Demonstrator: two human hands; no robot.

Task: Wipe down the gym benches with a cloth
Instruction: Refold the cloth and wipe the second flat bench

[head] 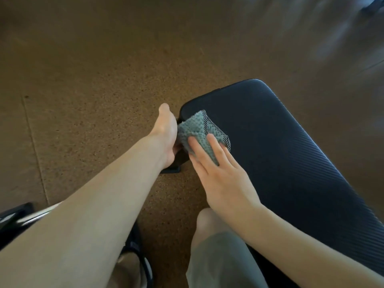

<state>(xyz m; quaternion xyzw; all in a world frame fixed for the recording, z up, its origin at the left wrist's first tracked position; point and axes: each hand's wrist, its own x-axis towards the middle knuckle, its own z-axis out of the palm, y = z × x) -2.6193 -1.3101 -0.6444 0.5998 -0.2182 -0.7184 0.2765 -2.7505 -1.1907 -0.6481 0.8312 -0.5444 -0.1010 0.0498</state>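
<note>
A black padded gym bench with a ribbed surface runs from the centre to the lower right. A grey-green knobbly cloth with a black mesh trim is draped over the pad's near left corner and side. My right hand lies flat on the cloth, its straight fingers pressing it onto the pad. My left hand is against the side of the bench with the thumb pointing away. Its fingers curl in at the cloth's hanging edge and are mostly hidden behind the palm.
Brown speckled rubber flooring surrounds the bench. A black part of the bench frame shows under my left hand. A chrome and black piece of equipment sits at the lower left. My knee and sandalled foot are below.
</note>
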